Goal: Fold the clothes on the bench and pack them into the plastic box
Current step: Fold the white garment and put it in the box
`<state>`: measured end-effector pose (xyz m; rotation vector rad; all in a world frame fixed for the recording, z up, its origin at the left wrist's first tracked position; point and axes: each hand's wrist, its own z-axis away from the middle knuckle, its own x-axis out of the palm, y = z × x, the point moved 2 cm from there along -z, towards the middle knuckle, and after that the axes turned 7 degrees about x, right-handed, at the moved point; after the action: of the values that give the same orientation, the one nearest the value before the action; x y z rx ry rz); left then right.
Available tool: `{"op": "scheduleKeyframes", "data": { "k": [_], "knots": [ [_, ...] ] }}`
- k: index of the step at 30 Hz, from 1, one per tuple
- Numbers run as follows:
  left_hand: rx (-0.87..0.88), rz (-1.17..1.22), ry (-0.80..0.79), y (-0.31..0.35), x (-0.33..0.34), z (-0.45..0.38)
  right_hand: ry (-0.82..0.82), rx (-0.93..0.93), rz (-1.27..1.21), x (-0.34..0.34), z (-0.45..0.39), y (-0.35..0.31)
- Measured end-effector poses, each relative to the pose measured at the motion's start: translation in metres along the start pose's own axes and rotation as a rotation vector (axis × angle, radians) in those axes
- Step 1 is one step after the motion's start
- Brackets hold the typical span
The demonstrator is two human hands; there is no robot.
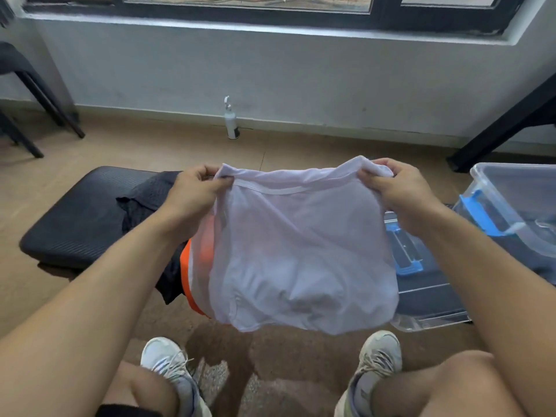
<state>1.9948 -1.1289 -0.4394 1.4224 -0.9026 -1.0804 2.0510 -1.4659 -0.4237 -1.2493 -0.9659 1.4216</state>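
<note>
White garment (pixel 301 260) hangs in the air over the bench (pixel 78 224), pinched at its top corners by your left hand (pixel 195 194) and right hand (pixel 403 194); keep the top edge taut and level, then lay it flat to fold before the plastic box (pixel 511 188)

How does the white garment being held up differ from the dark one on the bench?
The white garment hangs in the air, spread wide, gripped at its top edge by the left hand and right hand; the dark garment lies crumpled on the bench, untouched. The white one looks thin and see-through, the dark one opaque. Neither is folded yet.
</note>
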Motion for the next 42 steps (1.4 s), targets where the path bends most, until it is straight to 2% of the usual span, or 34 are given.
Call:
{"op": "scheduleKeyframes", "data": {
  "k": [4, 7, 13, 18, 26, 28, 32, 36, 38, 39, 42],
  "knots": [
    [-0.012, 0.004, -0.029, -0.002, -0.002, 0.003, -0.227, 0.13, 0.038, -0.009, 0.013, -0.001],
    [-0.002, -0.004, -0.032, -0.002, 0.0, 0.008, -0.31, 0.165, 0.053, -0.01, 0.023, 0.0],
    [-0.061, 0.026, 0.016, 0.002, 0.003, 0.007, -0.218, 0.103, 0.046, -0.01, 0.025, 0.002],
    [-0.043, 0.027, 0.032, 0.001, 0.005, 0.006, -0.193, 0.077, 0.125, -0.014, 0.024, 0.003],
    [-0.062, 0.047, 0.055, -0.002, 0.0, -0.002, -0.32, 0.134, 0.436, -0.015, 0.022, 0.008],
    [-0.08, 0.048, 0.063, -0.004, -0.001, -0.006, -0.309, 0.12, 0.42, -0.015, 0.024, 0.006],
    [-0.16, 0.024, -0.018, -0.003, 0.004, -0.008, -0.261, 0.025, 0.169, -0.016, 0.024, -0.001],
    [-0.002, -0.229, -0.385, 0.011, 0.009, 0.008, -0.081, -0.003, 0.121, -0.017, 0.021, -0.002],
    [0.043, -0.279, -0.467, 0.01, 0.01, 0.012, -0.007, -0.001, 0.103, -0.018, 0.019, -0.002],
    [0.057, -0.294, -0.421, 0.009, 0.009, 0.014, 0.021, 0.001, 0.104, -0.019, 0.018, -0.001],
    [0.04, -0.332, -0.143, 0.002, 0.004, 0.006, 0.078, -0.005, 0.112, -0.019, 0.015, 0.001]
  ]
}}
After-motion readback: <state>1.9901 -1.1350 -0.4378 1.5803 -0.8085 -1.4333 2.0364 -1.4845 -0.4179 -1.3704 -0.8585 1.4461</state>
